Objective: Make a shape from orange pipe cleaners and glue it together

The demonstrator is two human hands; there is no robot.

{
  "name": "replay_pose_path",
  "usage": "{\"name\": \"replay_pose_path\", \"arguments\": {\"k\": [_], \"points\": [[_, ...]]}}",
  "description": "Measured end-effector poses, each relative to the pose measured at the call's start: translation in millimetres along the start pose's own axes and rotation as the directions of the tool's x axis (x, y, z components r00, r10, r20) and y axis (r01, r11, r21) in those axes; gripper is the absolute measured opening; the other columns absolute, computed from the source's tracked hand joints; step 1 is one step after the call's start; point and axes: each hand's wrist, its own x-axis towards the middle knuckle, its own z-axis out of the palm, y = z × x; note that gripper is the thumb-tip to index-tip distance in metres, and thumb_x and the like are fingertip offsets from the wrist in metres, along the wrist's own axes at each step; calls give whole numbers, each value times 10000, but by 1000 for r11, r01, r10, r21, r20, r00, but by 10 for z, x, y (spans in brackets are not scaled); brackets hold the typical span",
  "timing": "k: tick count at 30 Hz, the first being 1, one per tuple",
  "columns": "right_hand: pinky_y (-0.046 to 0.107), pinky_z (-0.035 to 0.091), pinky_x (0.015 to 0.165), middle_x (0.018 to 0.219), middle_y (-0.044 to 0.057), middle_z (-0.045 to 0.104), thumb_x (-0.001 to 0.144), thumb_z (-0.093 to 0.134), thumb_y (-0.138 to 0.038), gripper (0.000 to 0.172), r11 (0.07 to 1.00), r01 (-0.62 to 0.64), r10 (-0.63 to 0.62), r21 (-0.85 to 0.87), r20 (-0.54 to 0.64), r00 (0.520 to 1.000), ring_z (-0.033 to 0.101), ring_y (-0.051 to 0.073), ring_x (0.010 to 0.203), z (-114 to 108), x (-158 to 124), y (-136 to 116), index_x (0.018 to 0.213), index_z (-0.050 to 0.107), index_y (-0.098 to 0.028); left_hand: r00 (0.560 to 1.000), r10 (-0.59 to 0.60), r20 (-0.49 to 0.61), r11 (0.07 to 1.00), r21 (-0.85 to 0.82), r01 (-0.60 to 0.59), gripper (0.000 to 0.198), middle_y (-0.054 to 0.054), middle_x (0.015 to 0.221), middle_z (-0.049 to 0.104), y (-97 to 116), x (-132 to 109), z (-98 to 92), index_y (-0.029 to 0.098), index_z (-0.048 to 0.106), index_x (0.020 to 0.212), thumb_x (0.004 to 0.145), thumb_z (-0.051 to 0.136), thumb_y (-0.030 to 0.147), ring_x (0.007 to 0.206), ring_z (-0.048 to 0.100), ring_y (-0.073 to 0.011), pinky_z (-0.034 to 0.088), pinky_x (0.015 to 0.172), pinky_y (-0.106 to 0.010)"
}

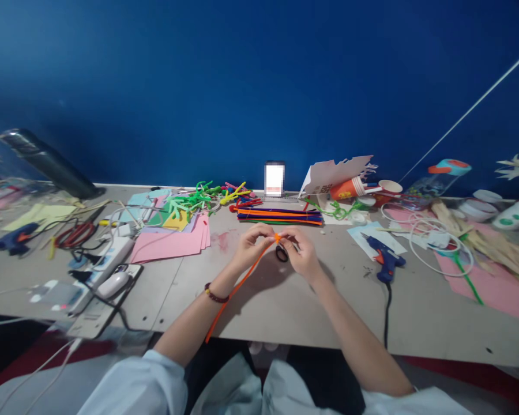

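Observation:
An orange pipe cleaner [241, 283] is pinched between both hands over the middle of the table, and its long end hangs down to the left past the table's front edge. My left hand [254, 245] has its fingers closed on the orange pipe cleaner. Close beside it, my right hand [300, 249] grips the same pipe cleaner where it is bunched at the fingertips. A black ring-shaped thing [281, 253] shows just below the fingertips; whether it is held or lies on the table I cannot tell.
A pipe cleaner bundle [281, 216] lies behind my hands, before a phone [274, 180]. Pink paper [170, 245] and a power strip [112, 259] are left; a blue glue gun [387, 259], its cord and an orange cup [348, 188] are right. A dark bottle [52, 164] leans far left.

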Motion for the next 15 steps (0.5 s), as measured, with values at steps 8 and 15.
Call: {"name": "replay_pose_path", "arguments": {"k": [8, 15], "points": [[294, 499, 719, 856, 28, 641, 870, 540, -297, 87, 993, -107, 108, 43, -30, 994, 607, 162, 798, 6, -7, 64, 861, 599, -233, 999, -31, 27, 999, -35, 32, 87, -62, 848, 643, -12, 13, 5, 175, 678, 818, 763, 697, 239, 847, 599, -168, 479, 778, -314], [275, 514, 647, 862, 19, 620, 851, 565, -324, 99, 963, -203, 212, 179, -31, 977, 599, 132, 678, 38, -33, 137, 861, 605, -233, 1000, -4, -5, 996, 89, 4, 102, -69, 844, 645, 22, 1, 37, 162, 667, 818, 765, 690, 246, 823, 596, -160, 473, 769, -302]]}}
